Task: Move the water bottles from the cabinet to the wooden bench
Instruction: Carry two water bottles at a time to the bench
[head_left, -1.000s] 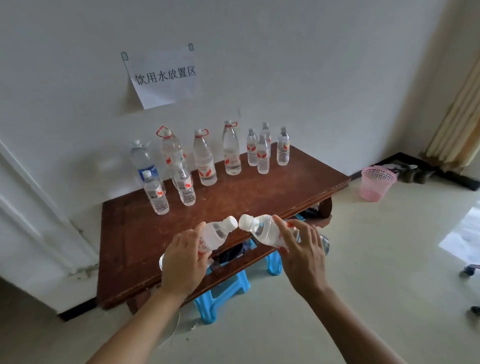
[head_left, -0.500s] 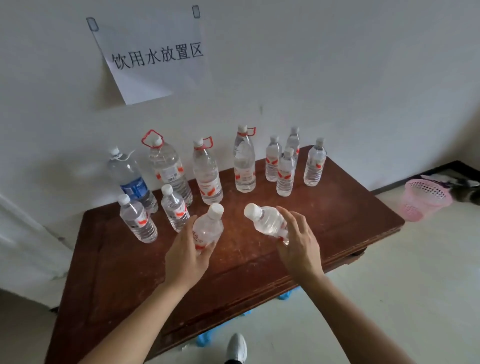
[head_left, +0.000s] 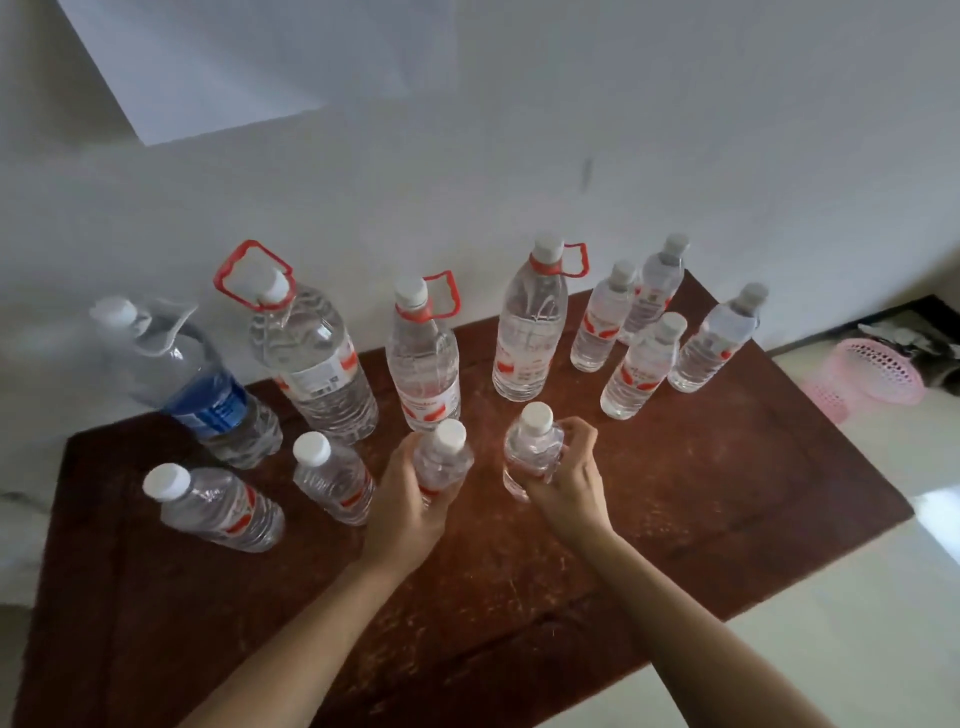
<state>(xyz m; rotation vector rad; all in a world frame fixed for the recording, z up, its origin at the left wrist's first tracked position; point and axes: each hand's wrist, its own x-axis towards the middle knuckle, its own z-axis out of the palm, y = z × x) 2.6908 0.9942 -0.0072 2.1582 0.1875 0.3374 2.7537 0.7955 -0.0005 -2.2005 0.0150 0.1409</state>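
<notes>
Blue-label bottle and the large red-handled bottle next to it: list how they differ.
The blue-label bottle wears a blue band; the large red-handled bottle has a white label with red marks. The blue-label bottle's handle is clear, the red-handled bottle's red. The blue-label bottle ends the back row on the left; the red-handled bottle stands just right of it. Both are big, clear, white-capped, upright on the wooden bench.

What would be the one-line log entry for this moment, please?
left hand: grips left bottle, upright | right hand: grips right bottle, upright | place: over wooden bench | bench contact: cannot tell | release: not yet
</notes>
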